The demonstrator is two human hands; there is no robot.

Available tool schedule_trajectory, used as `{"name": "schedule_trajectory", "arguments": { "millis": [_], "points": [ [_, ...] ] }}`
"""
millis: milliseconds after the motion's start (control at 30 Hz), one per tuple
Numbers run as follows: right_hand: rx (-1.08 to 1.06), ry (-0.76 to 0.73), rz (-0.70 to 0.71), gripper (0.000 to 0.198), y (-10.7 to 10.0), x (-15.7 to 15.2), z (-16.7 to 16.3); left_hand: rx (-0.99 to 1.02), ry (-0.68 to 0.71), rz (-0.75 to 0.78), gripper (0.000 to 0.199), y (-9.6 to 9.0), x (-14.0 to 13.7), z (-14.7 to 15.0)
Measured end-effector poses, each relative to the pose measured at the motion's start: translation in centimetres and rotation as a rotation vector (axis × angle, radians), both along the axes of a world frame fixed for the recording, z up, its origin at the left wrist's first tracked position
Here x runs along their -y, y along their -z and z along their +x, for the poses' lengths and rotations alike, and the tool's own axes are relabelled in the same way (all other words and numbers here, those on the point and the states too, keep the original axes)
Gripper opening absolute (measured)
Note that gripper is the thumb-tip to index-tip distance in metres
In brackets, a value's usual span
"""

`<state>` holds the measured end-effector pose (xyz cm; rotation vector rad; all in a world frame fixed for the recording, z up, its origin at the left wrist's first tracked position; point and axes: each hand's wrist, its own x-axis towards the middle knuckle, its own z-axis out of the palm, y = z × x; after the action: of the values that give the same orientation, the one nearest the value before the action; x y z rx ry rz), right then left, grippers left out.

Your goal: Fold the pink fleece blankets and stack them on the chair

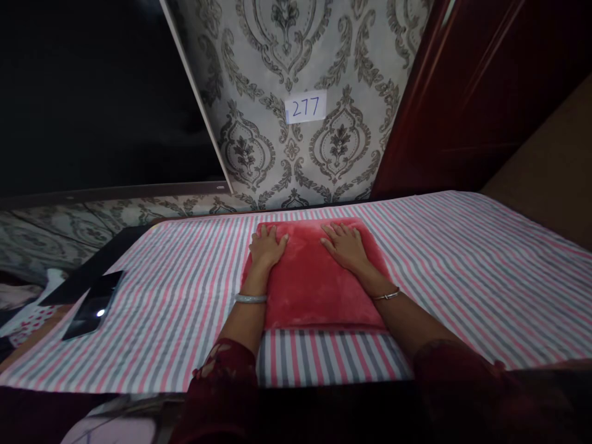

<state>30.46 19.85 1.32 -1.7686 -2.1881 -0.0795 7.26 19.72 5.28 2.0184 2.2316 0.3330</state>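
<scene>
A red plush cloth [309, 277], folded into a flat rectangle, lies on a striped cloth [185, 296] that covers the table. My left hand [268, 246] rests flat on its far left corner with the fingers spread. On the far right part lies my right hand [346, 246], palm down, fingers also apart. Neither hand grips anything. A pale bangle circles my left wrist and a thin metal one my right wrist.
A dark phone [95, 308] lies on the striped cloth at the left. Behind the table are a large black screen [102, 98], patterned wallpaper with a paper label [305, 106] reading 277, and a dark red wooden panel [472, 111] at the right.
</scene>
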Motion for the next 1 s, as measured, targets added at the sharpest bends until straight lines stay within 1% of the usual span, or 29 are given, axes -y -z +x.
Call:
{"name": "schedule_trajectory", "arguments": {
  "millis": [100,167,233,300,333,367,400,433,467,500,533,567,633,700,767,867,933,1000],
  "points": [
    [0.005,0.011,-0.03,0.057,-0.5,0.2,-0.2,0.009,-0.004,-0.009,0.072,-0.4,-0.1,0.1],
    [0.009,0.008,-0.053,0.056,-1.1,0.2,-0.1,0.017,-0.006,-0.035,0.07,-1.2,-0.1,0.1],
    [-0.01,-0.002,-0.098,0.055,-1.9,0.3,0.2,0.005,-0.011,-0.031,0.066,-2.3,0.6,0.0],
    [-0.079,-0.039,-0.126,0.053,-2.6,0.7,0.6,-0.027,0.03,0.076,0.061,-3.3,2.6,0.1],
    [-0.125,-0.082,-0.113,0.052,-3.0,1.1,0.7,-0.037,0.085,0.16,0.058,-3.5,4.1,0.1],
    [-0.168,-0.151,-0.086,0.052,-3.3,1.6,0.7,-0.037,0.178,0.255,0.055,-3.5,5.9,0.2],
    [-0.198,-0.246,-0.054,0.052,-3.5,2.3,0.6,-0.011,0.304,0.328,0.05,-3.1,8.0,0.4],
    [-0.211,-0.357,-0.029,0.051,-3.6,2.9,0.3,0.018,0.436,0.366,0.047,-2.5,10.1,0.7],
    [-0.202,-0.473,-0.024,0.05,-3.7,3.6,0.0,0.03,0.582,0.367,0.044,-1.6,12.2,1.0],
    [-0.177,-0.581,-0.039,0.049,-3.8,4.2,-0.4,0.01,0.74,0.338,0.043,-0.5,14.1,1.4],
    [-0.143,-0.666,-0.071,0.048,-3.7,4.7,-0.9,-0.019,0.842,0.321,0.043,0.7,15.8,1.9],
    [-0.104,-0.724,-0.106,0.048,-3.6,4.9,-1.2,-0.049,0.877,0.295,0.048,1.9,17.1,2.3],
    [-0.028,-0.785,-0.154,0.048,-3.4,4.7,-1.8,-0.078,0.856,0.256,0.063,3.9,18.5,2.9],
    [0.031,-0.801,-0.163,0.053,-3.1,3.4,-1.8,-0.078,0.822,0.215,0.073,5.0,18.9,3.2],
    [0.065,-0.779,-0.14,0.056,-2.9,1.3,-1.6,-0.064,0.818,0.188,0.074,5.5,18.7,3.2],
    [0.083,-0.65,-0.102,0.055,-2.6,-2.2,-1.2,-0.033,0.81,0.194,0.074,5.4,18.5,3.0],
    [0.084,-0.536,-0.109,0.055,-2.2,-4.2,-1.0,-0.017,0.806,0.199,0.076,5.4,18.6,2.9],
    [0.076,-0.466,-0.133,0.056,-1.7,-5.5,-0.9,-0.016,0.808,0.192,0.078,5.5,18.6,2.9]
  ]
}}
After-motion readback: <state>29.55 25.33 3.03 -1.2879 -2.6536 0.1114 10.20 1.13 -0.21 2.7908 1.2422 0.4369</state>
